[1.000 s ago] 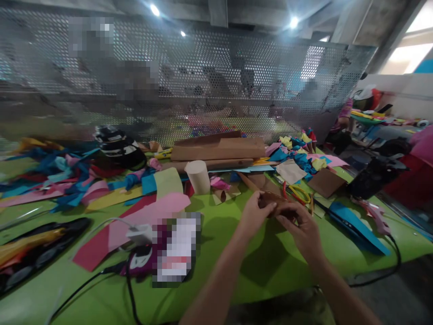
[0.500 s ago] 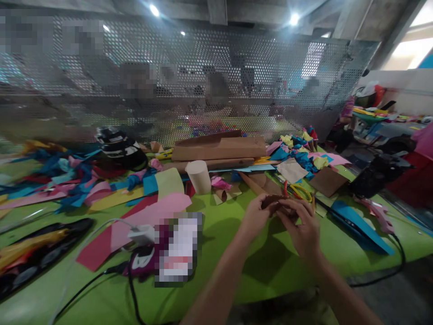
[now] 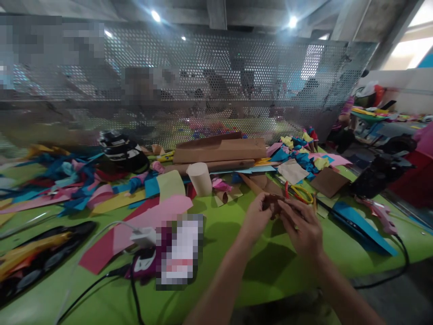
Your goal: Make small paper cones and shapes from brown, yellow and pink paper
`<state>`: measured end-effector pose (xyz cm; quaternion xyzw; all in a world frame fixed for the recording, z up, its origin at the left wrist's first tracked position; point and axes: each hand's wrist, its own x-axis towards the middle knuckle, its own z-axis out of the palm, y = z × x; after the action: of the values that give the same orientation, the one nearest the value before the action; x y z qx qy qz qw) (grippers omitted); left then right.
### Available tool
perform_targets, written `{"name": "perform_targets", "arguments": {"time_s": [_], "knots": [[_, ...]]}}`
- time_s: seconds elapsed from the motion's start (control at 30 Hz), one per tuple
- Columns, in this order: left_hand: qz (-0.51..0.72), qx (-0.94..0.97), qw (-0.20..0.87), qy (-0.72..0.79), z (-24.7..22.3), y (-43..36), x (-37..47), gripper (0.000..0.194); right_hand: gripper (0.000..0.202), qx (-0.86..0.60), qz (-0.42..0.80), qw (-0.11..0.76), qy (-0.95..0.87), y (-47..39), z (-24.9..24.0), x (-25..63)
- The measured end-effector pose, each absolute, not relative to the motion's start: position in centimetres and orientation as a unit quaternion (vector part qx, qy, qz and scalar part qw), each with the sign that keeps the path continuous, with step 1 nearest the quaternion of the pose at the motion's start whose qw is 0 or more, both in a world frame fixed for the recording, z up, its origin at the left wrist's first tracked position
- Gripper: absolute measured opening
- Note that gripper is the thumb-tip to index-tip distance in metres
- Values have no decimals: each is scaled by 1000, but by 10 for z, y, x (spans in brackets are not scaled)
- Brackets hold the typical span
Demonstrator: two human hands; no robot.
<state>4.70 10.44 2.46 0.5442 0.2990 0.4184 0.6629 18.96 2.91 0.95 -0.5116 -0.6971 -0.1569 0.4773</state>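
A small piece of brown paper [image 3: 275, 208] is held up over the green table [image 3: 267, 280] between my two hands. My left hand [image 3: 256, 216] is closed on its left side, with the fingertips curled behind it. On the other side my right hand [image 3: 302, 224] pinches the paper, thumb and fingers bent. Just beyond the hands lie yellow-handled scissors [image 3: 301, 193] and brown paper scraps [image 3: 264, 183]. An upright beige cardboard tube [image 3: 199, 179] stands to the left of them.
A pink glue gun [image 3: 382, 214] with a black cable and a blue paper sheet [image 3: 368, 232] lie right. A phone [image 3: 182, 253], a power strip [image 3: 144, 266], cables and coloured paper lie left. A perforated metal screen [image 3: 203, 90] rises behind rolled brown paper [image 3: 219, 151].
My right hand's fingers have shifted and flattened over the brown paper, showing more of its surface. My left hand has barely moved.
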Motion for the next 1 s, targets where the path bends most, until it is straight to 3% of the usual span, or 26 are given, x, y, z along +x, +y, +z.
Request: {"name": "perform_targets", "arguments": {"time_s": [0.4,1.0], "knots": [[425,561,649,288,24,105,47,17,27,-507,-219,476,-684,31,14,190],[422,601,620,277,21,103,46,19,35,-504,-226,485,-678,34,11,193]]}}
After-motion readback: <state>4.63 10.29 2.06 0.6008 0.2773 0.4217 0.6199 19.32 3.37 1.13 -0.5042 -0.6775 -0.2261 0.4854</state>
